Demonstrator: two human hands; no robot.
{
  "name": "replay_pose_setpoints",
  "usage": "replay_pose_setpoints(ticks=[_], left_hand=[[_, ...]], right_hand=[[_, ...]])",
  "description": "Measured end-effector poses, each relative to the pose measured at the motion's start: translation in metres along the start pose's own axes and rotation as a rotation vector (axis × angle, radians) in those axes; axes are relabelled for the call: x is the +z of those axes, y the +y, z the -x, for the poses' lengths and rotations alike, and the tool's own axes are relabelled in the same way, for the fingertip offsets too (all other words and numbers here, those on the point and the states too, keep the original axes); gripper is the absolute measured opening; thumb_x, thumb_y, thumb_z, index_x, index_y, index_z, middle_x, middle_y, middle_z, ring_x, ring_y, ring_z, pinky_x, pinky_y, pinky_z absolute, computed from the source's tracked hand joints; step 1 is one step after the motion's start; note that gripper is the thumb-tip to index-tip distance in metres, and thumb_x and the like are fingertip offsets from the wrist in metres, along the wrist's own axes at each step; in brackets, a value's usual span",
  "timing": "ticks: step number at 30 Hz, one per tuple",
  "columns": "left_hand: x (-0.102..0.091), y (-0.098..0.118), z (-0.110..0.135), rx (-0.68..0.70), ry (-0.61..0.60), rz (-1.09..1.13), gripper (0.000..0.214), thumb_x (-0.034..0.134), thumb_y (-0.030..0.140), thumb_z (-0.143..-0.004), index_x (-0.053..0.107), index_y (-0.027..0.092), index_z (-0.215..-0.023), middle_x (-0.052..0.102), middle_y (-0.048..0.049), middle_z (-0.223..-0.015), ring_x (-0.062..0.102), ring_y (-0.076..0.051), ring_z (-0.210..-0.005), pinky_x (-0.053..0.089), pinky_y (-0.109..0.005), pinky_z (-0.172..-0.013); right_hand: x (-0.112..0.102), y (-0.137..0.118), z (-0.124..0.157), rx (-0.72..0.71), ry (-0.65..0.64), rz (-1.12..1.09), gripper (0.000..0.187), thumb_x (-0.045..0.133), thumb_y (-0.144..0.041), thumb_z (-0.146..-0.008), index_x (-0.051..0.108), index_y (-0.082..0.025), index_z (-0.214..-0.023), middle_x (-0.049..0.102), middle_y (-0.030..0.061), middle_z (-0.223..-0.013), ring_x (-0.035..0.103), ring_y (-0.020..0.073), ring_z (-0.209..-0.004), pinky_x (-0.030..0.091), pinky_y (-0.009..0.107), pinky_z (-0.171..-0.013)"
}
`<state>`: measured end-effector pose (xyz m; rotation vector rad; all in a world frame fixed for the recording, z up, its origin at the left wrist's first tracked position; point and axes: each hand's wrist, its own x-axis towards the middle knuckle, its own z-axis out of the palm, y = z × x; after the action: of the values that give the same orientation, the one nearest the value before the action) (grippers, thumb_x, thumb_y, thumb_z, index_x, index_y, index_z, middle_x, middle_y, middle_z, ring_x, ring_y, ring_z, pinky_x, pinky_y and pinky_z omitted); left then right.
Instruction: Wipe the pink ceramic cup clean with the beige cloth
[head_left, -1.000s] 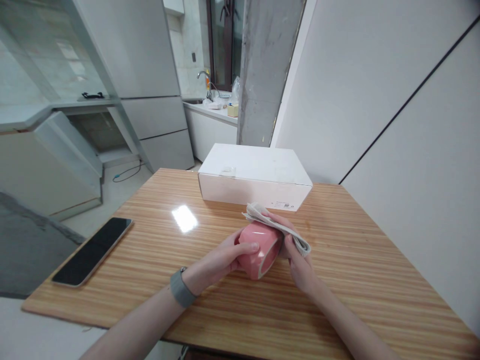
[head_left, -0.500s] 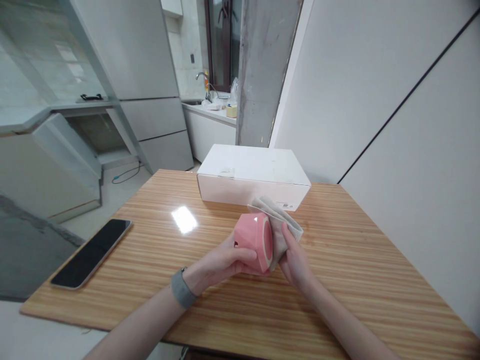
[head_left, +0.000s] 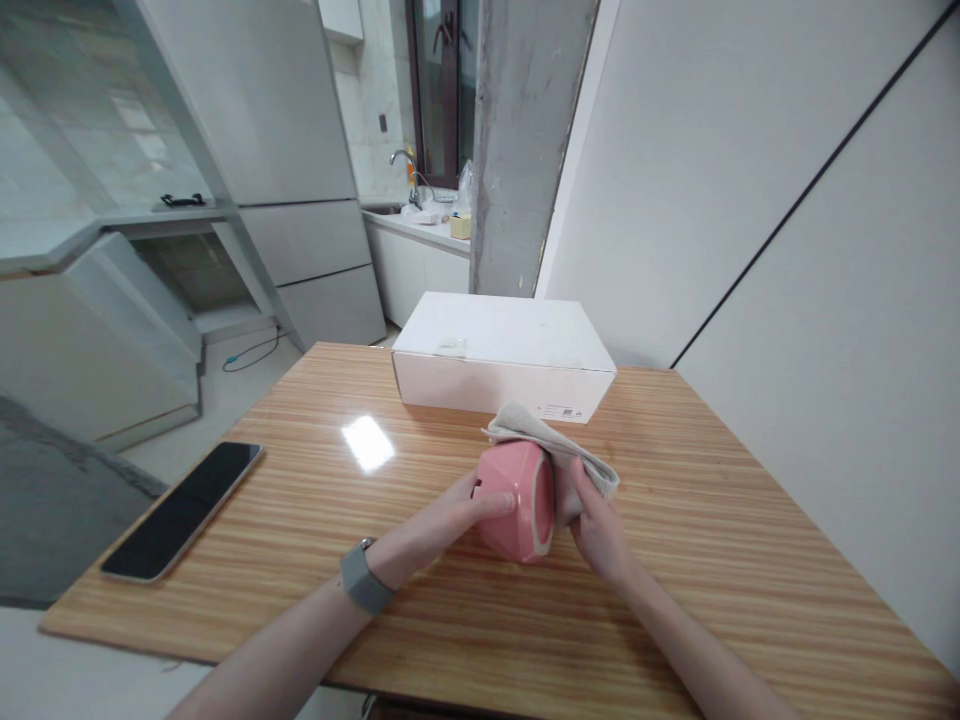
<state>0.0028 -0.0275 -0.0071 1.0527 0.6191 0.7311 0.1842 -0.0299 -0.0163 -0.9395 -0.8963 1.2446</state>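
A glossy pink faceted ceramic vessel (head_left: pixel 510 525), like a pot or cup, is tipped on its side above the table, its rimmed base turned to the right. My left hand (head_left: pixel 469 510) grips it from the left, thumb across the near side and the other fingers hidden behind it. A folded light grey cloth (head_left: pixel 574 470) lies against the vessel's far upper side and its base. My right hand (head_left: pixel 596 520) pinches the cloth on the right, with the thumb on top and part of the fingers out of sight beneath.
Behind my hands a long white box (head_left: pixel 502 380) stands on the wood-grain table (head_left: pixel 720 560). A black-screened phone (head_left: pixel 184 510) lies at the table's left edge. A white wall (head_left: pixel 795 250) rises on the right, and a kitchen counter with a sink and tap (head_left: pixel 405 170) is at the back.
The pink vessel has shifted slightly down and right and turned a little. The cloth has slid further over its upper side, with my right hand moving slightly right.
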Motion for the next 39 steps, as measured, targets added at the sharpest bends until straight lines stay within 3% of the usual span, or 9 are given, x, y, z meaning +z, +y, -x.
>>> replay_pose_setpoints(ticks=[5, 8, 14, 20, 25, 28, 33, 36, 39], left_hand=[[0.004, 0.001, 0.002, -0.071, 0.040, 0.088, 0.064, 0.079, 0.044, -0.070, 0.060, 0.015, -0.123, 0.065, -0.0120, -0.119, 0.059, -0.027, -0.108, 0.043, -0.037, -0.093], [0.007, 0.003, 0.002, -0.029, 0.104, 0.126, 0.065, 0.080, 0.036, -0.071, 0.055, 0.019, -0.129, 0.061, -0.0111, -0.128, 0.057, -0.026, -0.112, 0.044, -0.037, -0.095], [0.005, 0.008, -0.001, -0.009, 0.040, 0.168, 0.062, 0.079, 0.034, -0.070, 0.058, 0.013, -0.124, 0.065, -0.0142, -0.119, 0.061, -0.027, -0.104, 0.047, -0.036, -0.086], [-0.003, 0.006, -0.003, 0.068, 0.115, 0.062, 0.094, 0.085, 0.034, -0.063, 0.042, 0.018, -0.144, 0.060, -0.0150, -0.129, 0.057, -0.030, -0.114, 0.042, -0.038, -0.095], [0.001, 0.008, -0.001, 0.057, 0.097, 0.075, 0.091, 0.085, 0.036, -0.063, 0.044, 0.019, -0.143, 0.057, -0.0142, -0.135, 0.053, -0.031, -0.120, 0.041, -0.038, -0.098], [0.004, 0.010, 0.000, 0.010, 0.056, 0.061, 0.079, 0.083, 0.036, -0.065, 0.052, 0.017, -0.136, 0.062, -0.0132, -0.127, 0.056, -0.029, -0.114, 0.041, -0.036, -0.095], [0.001, 0.006, 0.002, -0.078, 0.071, 0.050, 0.061, 0.075, 0.050, -0.074, 0.061, 0.015, -0.122, 0.067, -0.0102, -0.111, 0.060, -0.021, -0.095, 0.046, -0.029, -0.080], [-0.001, 0.005, 0.003, -0.141, 0.065, 0.093, 0.060, 0.069, 0.055, -0.078, 0.060, 0.015, -0.122, 0.067, -0.0103, -0.105, 0.060, -0.018, -0.085, 0.048, -0.029, -0.073], [-0.001, 0.006, 0.003, -0.140, 0.008, 0.110, 0.065, 0.077, 0.048, -0.072, 0.058, 0.017, -0.126, 0.065, -0.0115, -0.111, 0.061, -0.020, -0.088, 0.050, -0.032, -0.073]], right_hand=[[0.002, 0.000, 0.006, -0.089, -0.059, 0.090, 0.033, 0.067, -0.058, -0.079, 0.074, -0.032, -0.099, 0.076, -0.0006, -0.109, 0.059, 0.0248, -0.123, 0.044, 0.039, -0.108], [0.007, 0.001, 0.001, -0.044, 0.023, 0.054, 0.041, 0.069, -0.063, -0.074, 0.074, -0.031, -0.098, 0.076, 0.0007, -0.108, 0.060, 0.0273, -0.121, 0.044, 0.043, -0.108], [0.000, 0.010, -0.011, -0.009, 0.163, -0.031, 0.040, 0.069, -0.057, -0.078, 0.073, -0.028, -0.105, 0.073, -0.0003, -0.117, 0.056, 0.0254, -0.127, 0.031, 0.044, -0.117], [0.005, 0.008, -0.004, 0.006, 0.144, -0.109, 0.040, 0.067, -0.057, -0.079, 0.072, -0.028, -0.107, 0.073, 0.0014, -0.118, 0.054, 0.0265, -0.128, 0.035, 0.045, -0.115], [0.003, 0.010, -0.004, 0.004, 0.120, -0.080, 0.043, 0.067, -0.059, -0.077, 0.072, -0.028, -0.108, 0.073, 0.0019, -0.117, 0.056, 0.0285, -0.126, 0.037, 0.046, -0.113], [-0.002, 0.008, -0.001, -0.029, 0.049, 0.003, 0.040, 0.066, -0.058, -0.080, 0.072, -0.030, -0.108, 0.073, 0.0013, -0.117, 0.055, 0.0283, -0.126, 0.035, 0.045, -0.114], [0.002, -0.008, 0.009, -0.192, -0.254, 0.197, 0.043, 0.055, -0.055, -0.088, 0.067, -0.030, -0.120, 0.066, 0.0026, -0.129, 0.054, 0.0272, -0.126, 0.037, 0.041, -0.112], [0.008, -0.012, 0.010, -0.169, -0.190, 0.184, 0.039, 0.055, -0.054, -0.089, 0.067, -0.032, -0.119, 0.067, 0.0009, -0.127, 0.056, 0.0254, -0.124, 0.040, 0.039, -0.110], [0.009, -0.007, 0.005, -0.075, -0.057, 0.089, 0.039, 0.063, -0.058, -0.083, 0.071, -0.031, -0.109, 0.071, 0.0006, -0.120, 0.059, 0.0262, -0.121, 0.043, 0.040, -0.107]])
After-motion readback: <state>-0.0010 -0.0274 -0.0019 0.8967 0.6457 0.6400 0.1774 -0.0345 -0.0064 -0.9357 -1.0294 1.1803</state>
